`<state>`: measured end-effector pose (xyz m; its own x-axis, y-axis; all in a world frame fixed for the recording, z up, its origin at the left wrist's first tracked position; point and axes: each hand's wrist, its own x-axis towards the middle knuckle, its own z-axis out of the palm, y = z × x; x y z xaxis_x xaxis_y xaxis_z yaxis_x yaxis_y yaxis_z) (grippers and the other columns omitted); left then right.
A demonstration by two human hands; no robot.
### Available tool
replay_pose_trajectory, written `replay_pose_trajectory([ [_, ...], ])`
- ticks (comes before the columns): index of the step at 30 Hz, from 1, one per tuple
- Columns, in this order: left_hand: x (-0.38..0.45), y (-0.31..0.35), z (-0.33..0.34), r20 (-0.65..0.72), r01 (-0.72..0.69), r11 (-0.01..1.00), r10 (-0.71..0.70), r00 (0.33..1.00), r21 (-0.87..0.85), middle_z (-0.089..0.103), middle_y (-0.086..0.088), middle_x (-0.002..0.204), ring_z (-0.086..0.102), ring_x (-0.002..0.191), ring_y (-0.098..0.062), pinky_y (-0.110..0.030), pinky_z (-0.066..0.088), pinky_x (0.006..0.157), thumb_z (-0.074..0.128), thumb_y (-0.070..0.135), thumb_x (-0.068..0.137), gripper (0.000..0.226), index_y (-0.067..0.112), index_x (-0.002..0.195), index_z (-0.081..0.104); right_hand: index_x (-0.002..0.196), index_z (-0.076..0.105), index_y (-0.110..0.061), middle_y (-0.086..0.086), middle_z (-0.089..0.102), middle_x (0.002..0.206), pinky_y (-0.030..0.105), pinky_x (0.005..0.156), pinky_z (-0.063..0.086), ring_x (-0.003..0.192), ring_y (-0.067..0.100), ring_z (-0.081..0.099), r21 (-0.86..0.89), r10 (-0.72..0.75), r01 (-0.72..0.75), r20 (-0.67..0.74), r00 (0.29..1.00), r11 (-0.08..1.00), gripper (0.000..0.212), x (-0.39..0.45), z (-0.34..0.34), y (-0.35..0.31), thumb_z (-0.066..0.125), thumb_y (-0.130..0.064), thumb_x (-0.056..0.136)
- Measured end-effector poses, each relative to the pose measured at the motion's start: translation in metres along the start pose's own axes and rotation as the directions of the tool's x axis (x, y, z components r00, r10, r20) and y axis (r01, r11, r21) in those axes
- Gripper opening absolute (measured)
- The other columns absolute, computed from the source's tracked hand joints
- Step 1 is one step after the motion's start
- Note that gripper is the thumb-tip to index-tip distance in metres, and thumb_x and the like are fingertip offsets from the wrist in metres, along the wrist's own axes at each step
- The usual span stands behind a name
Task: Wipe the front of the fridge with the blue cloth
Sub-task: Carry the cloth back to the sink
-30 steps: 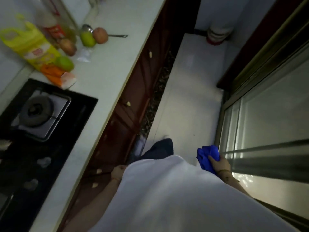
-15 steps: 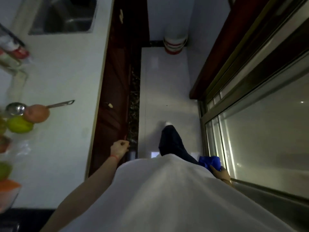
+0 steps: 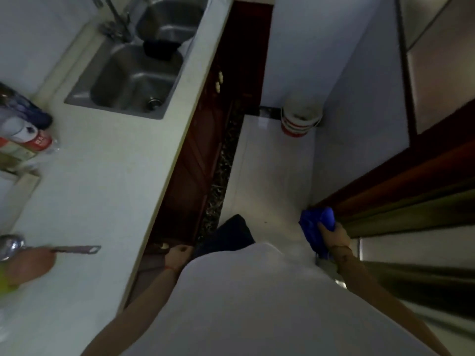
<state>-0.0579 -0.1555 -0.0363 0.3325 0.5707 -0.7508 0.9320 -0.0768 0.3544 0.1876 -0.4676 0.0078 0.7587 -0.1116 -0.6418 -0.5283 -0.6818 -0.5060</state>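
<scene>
Fridge front (image 3: 416,255), steel-grey and banded with dark horizontal strips, fills the right edge of the view, though blur makes its seams hard to read. One pale bench (image 3: 102,191) runs down the left side, with dark red cabinet doors (image 3: 195,160) below it and a white tiled floor (image 3: 267,176) between bench and fridge. Set into the bench is one steel sink (image 3: 123,80) with two basins and one tap at its far rim. One white bucket (image 3: 299,119) with red bands stands in the far corner of the floor. One blue cloth (image 3: 314,227) is bunched at the near lower corner of the fridge front, touching it, and the right hand (image 3: 334,236) closes round it from behind. The left hand (image 3: 178,254) is curled loosely at the bench edge, holding nothing visible. At the left edge one red-and-white wrapper (image 3: 33,141) carries lettering too blurred to read. One metal ladle (image 3: 46,249) lies near it beside a round orange fruit (image 3: 29,264).
</scene>
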Motion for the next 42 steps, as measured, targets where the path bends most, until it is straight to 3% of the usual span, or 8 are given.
replay_pose_trajectory([
  [3,0.036,0.025,-0.006,-0.012,0.084,0.996,-0.085,0.996,-0.042,0.043,-0.004,0.06,0.041,0.062,-0.017,-0.03,0.027,0.067,0.05,0.015,0.098,0.033,0.008,0.066,0.052,0.133,0.045,-0.002,0.025,0.055,0.128,0.047,0.1,0.044,0.116,0.042,0.053,-0.094,-0.018,0.021,0.035,0.999,0.995,0.052,0.045,0.014,-0.056,0.06,-0.029,0.092],
  [6,0.078,0.057,-0.025,0.02,0.141,0.986,-0.14,0.99,-0.091,0.055,-0.023,0.07,0.054,0.072,-0.027,-0.03,0.03,0.064,0.047,0.011,0.098,0.036,-0.008,0.068,0.056,0.135,0.044,0.0,0.026,0.054,0.13,0.045,0.1,0.043,0.119,0.042,0.052,-0.155,-0.018,0.033,0.093,0.995,0.987,0.053,0.083,0.03,-0.103,0.059,-0.028,0.092],
  [9,0.101,0.108,-0.053,-0.054,0.06,0.985,-0.069,0.996,-0.162,0.054,-0.011,0.069,0.046,0.066,-0.017,-0.029,0.03,0.06,0.05,0.035,0.084,0.028,0.013,0.067,0.051,0.132,0.047,0.003,0.026,0.056,0.128,0.042,0.097,0.042,0.118,0.041,0.052,-0.219,-0.041,0.068,0.128,0.991,0.973,0.047,0.119,0.041,-0.154,0.056,-0.024,0.094],
  [16,0.154,0.231,-0.111,-0.129,-0.127,0.973,0.104,0.986,-0.191,0.072,-0.016,0.112,0.067,0.103,-0.031,-0.037,0.052,0.094,0.054,0.03,0.089,0.033,0.007,0.105,0.073,0.126,0.05,0.004,0.025,0.059,0.122,0.032,0.081,0.037,0.104,0.035,0.056,-0.281,-0.126,0.183,0.209,0.97,0.942,0.04,0.181,0.051,-0.248,0.055,-0.022,0.094],
  [24,0.167,0.265,-0.117,-0.294,0.012,0.929,-0.13,0.947,-0.37,0.071,-0.012,0.118,0.064,0.112,-0.028,-0.029,0.044,0.095,0.056,0.018,0.094,0.025,0.011,0.113,0.071,0.111,0.052,0.003,0.014,0.059,0.099,0.032,0.076,0.038,0.084,0.024,0.05,-0.462,-0.227,0.415,0.409,0.884,0.784,0.031,0.241,0.076,-0.354,0.054,-0.022,0.094],
  [28,0.16,0.268,-0.12,-0.431,0.016,0.882,-0.246,0.868,-0.47,0.069,-0.013,0.123,0.061,0.117,-0.03,-0.031,0.042,0.098,0.056,0.017,0.094,0.025,0.009,0.113,0.071,0.112,0.052,0.001,0.014,0.059,0.096,0.032,0.077,0.039,0.089,0.029,0.055,-0.394,-0.393,0.679,0.594,0.703,0.619,0.035,0.242,0.103,-0.438,0.054,-0.029,0.093],
  [33,0.136,0.254,-0.126,-0.583,-0.031,0.794,-0.419,0.696,-0.608,0.074,-0.014,0.103,0.068,0.094,-0.027,-0.028,0.047,0.083,0.058,0.014,0.091,0.02,0.007,0.106,0.069,0.124,0.052,-0.012,0.015,0.063,0.113,0.03,0.082,0.041,0.102,0.035,0.059,-0.221,-0.546,0.939,0.768,0.333,0.262,0.035,0.208,0.17,-0.524,0.059,-0.024,0.092],
  [42,0.104,0.177,-0.147,-0.721,0.173,0.847,-0.521,0.457,-0.503,0.067,-0.015,0.11,0.062,0.101,-0.036,-0.043,0.052,0.084,0.058,0.014,0.09,0.027,0.007,0.115,0.065,0.128,0.049,-0.015,0.009,0.058,0.119,0.042,0.095,0.047,0.105,0.027,0.055,0.201,-0.349,0.932,0.886,-0.304,-0.302,0.036,0.06,0.337,-0.559,0.054,-0.024,0.093],
])
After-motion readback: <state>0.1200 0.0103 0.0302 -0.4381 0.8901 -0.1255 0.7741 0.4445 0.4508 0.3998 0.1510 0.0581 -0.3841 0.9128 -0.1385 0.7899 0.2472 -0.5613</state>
